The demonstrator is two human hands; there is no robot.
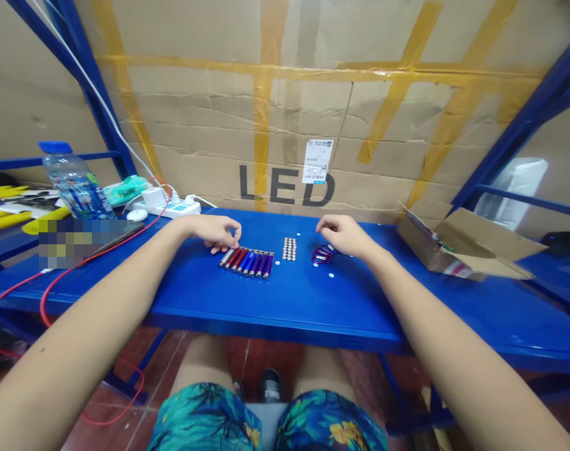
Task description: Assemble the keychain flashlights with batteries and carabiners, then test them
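Note:
My left hand (218, 232) is at the far end of a row of small metal tubes (250, 263), which look like mini flashlights in silver, red, blue and purple. Its thumb and index finger are pinched together by the silver and red ones; whatever they grip is too small to make out. To the right, my right hand (344, 234) hovers with curled fingers over a small pile of purple carabiners (322, 254). Its fingertips are partly hidden, so I cannot see what they hold. Between the hands sits a neat block of button cells (289, 248).
Small white discs (331, 275) lie scattered on the blue table (285, 307). An open cardboard box (447, 250) stands at right. On the left are a water bottle (76, 181), a power strip (184, 207) and a red cable (120, 247). A cardboard wall (210, 125) rises behind.

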